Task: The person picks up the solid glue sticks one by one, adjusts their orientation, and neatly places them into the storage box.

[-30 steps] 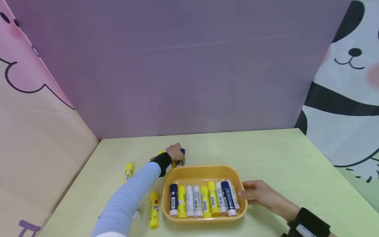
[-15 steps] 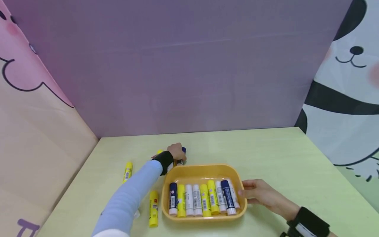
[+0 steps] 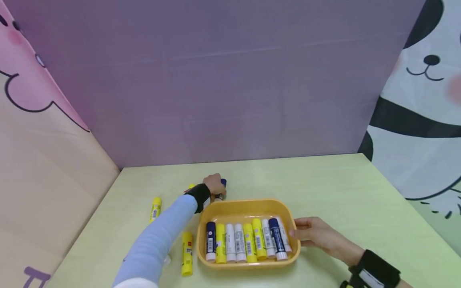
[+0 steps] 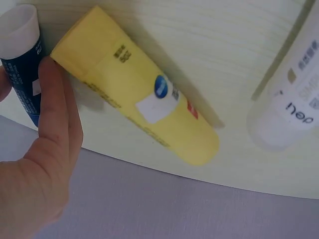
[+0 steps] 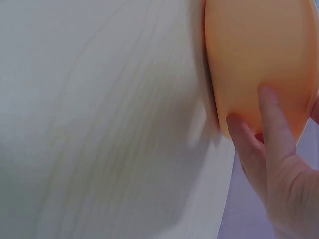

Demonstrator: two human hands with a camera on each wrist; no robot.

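At the table's far side, my left hand (image 3: pixel 215 185) pinches a dark blue glue stick (image 4: pixel 22 74) between thumb and fingers. Its white end faces up in the left wrist view. Close by my fingertips lies a yellow glue stick (image 4: pixel 139 89), and farther off a white one (image 4: pixel 286 104). My right hand (image 3: pixel 320 236) grips the right side of a yellow-orange tray (image 3: pixel 248 206), thumb at the rim and fingers against the outer wall (image 5: pixel 259 50). Inside the tray, several glue sticks stand in a row, among them a yellow one (image 3: pixel 249 242) and a blue one (image 3: pixel 276 238).
Left of the tray a yellow glue stick (image 3: pixel 187 254) lies on the pale table (image 3: pixel 324 184). Another yellow one (image 3: pixel 156 208) is farther left, partly behind my left sleeve (image 3: pixel 155 240). A purple-grey panel (image 3: pixel 230 100) borders the table's far edge.
Both hands and the tray stay in place. Beside my left wrist, the visible end of a yellow glue stick has shifted slightly left.
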